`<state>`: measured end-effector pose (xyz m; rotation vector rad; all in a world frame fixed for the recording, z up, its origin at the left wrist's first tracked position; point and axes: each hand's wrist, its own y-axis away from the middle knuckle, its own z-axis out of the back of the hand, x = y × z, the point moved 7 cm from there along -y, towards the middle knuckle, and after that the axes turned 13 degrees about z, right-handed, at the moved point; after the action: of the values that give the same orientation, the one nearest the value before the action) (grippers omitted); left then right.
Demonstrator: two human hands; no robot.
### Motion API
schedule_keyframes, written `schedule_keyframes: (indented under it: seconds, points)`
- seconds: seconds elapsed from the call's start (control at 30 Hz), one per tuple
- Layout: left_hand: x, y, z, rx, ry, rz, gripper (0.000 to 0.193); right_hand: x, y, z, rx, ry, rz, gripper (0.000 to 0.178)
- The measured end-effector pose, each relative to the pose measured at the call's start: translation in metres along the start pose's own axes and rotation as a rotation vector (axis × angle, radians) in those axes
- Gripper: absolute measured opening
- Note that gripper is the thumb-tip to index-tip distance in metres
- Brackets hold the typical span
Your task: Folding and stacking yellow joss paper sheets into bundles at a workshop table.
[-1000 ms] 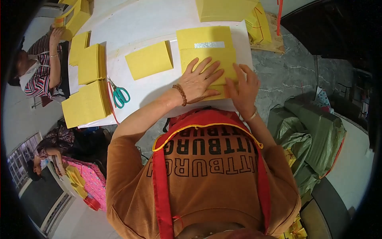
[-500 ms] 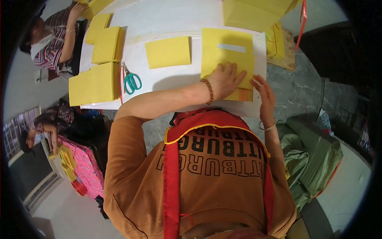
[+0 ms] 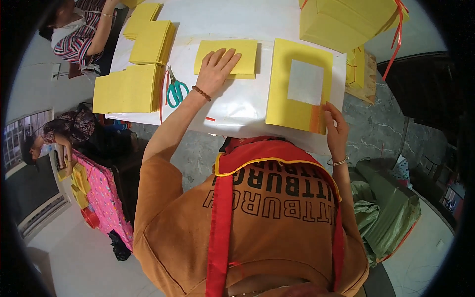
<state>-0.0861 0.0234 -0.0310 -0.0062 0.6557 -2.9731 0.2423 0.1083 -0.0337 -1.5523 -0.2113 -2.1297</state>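
Your left hand lies palm down on the folded sheet, a yellow piece just right of the scissors; the fingers are straight, nearly side by side and flat on its upper face, with the thumb hidden. Your right hand, well to the right of the scissors, has its fingers loosely bent and narrowly parted, the tips at the right edge of the board; you cannot tell whether they pinch that edge. The board, also yellow, lies flat to the right of the scissors, past the folded sheet, and bears a pale patch and, at its lower right, an orange strip.

The scissors have teal handles and rest on the white desk, blades pointing away from you. Just left of them is the near stack of yellow sheets; the middle stack and the far stack lie beyond them. A small red scrap lies to their lower right. Far to their right, past the board's far edge, stands a large yellow box with red ribbon at its right. A co-worker in a striped top is beyond the scissors to the left.
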Motion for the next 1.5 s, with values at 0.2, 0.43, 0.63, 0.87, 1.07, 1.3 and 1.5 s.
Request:
schedule_keyframes:
  seconds: [0.2,0.43,0.63,0.87,1.07,1.3,1.5]
  points:
    - [0.002,0.018,-0.047,0.206,0.002,0.007,0.064,0.001,0.001,-0.003,0.067,0.184,0.098,0.026]
    - [0.003,0.015,-0.067,0.396,0.031,0.119,0.065,0.003,0.0,-0.004,0.007,0.125,0.072,0.023]
    - [0.009,0.03,-0.081,0.43,0.182,0.213,0.06,0.0,0.0,-0.003,-0.005,0.111,0.064,0.022]
    - [0.004,0.027,-0.079,0.353,0.098,0.152,0.057,0.017,-0.017,0.003,0.071,0.348,0.373,0.02]
    - [-0.027,-0.012,-0.024,0.273,0.215,0.139,0.043,0.007,-0.019,-0.002,0.138,0.419,0.465,0.017]
    - [-0.171,-0.023,0.046,0.337,0.575,-0.236,0.031,-0.029,-0.016,0.0,0.089,-0.137,0.086,0.02]
    - [-0.184,-0.019,0.042,0.316,0.545,-0.336,0.028,-0.035,-0.015,-0.002,0.105,-0.327,0.04,0.031]
